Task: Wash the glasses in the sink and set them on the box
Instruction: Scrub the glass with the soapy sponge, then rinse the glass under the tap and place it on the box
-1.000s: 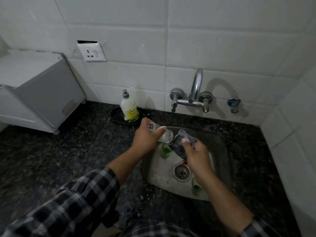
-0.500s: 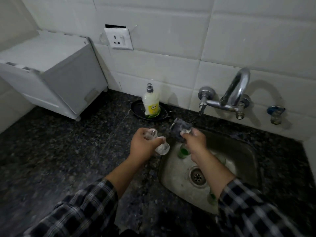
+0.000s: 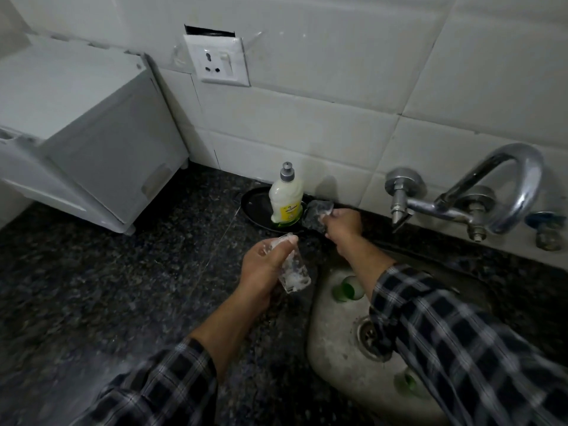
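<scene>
While the left hand (image 3: 266,267) was held above the dark stone surface (image 3: 107,287), just left of the sink (image 3: 332,358), a clear glass (image 3: 293,270) was gripped in it, with the fingers and thumb curled round its upper part. The glass was tilted, its base pointing down and toward the sink, and white suds were seen on it. The right hand (image 3: 342,224) was stretched past the far left corner of the sink, and a dark, wet pad (image 3: 316,214) was pinched in its fingers. The pad was held over the near right edge of a black dish (image 3: 255,207), just beside a soap bottle (image 3: 285,198) that stood upright in that dish, close to the tiled wall (image 3: 307,118). Whether the pad touched the dish could not be told.

Two more glasses were left in the sink. A green glass (image 3: 347,292) lay near the far left corner, partly covered by the right forearm (image 3: 359,259). A second green glass (image 3: 405,384), blurred, lay at the near side beside the checked sleeve (image 3: 461,348). The drain (image 3: 367,333) was seen between them. A metal tap (image 3: 491,192) was fixed to the wall behind the sink. The white box (image 3: 92,118) stood at the far left of the surface, well apart from both hands. A wall socket (image 3: 219,61) was mounted higher up, between the box and the bottle.
</scene>
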